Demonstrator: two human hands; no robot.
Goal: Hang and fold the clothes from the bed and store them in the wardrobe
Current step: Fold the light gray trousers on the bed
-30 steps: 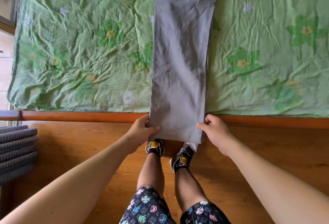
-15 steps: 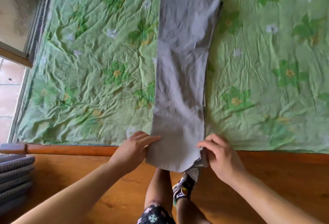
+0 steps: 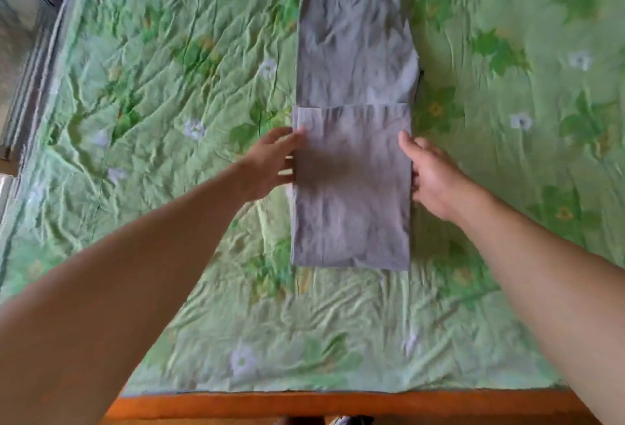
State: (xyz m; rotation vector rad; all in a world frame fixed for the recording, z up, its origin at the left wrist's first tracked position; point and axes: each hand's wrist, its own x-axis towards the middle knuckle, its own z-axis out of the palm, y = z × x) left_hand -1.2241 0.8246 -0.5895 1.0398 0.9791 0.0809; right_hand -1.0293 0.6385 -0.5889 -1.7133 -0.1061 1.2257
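Both long edges of the half-folded grey cloth trousers [image 3: 351, 194], lying mid-bed on the green flowered sheet [image 3: 169, 93], want squaring before the next fold: the left hand [image 3: 270, 162] touches its edge with straight fingers, while the right hand [image 3: 431, 176] curls against its edge, pinch unclear.

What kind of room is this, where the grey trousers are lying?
Most likely a bedroom. The grey trousers lie folded on a green flowered sheet, a wooden bed frame runs along its near edge, and what looks like a window shows at the left.
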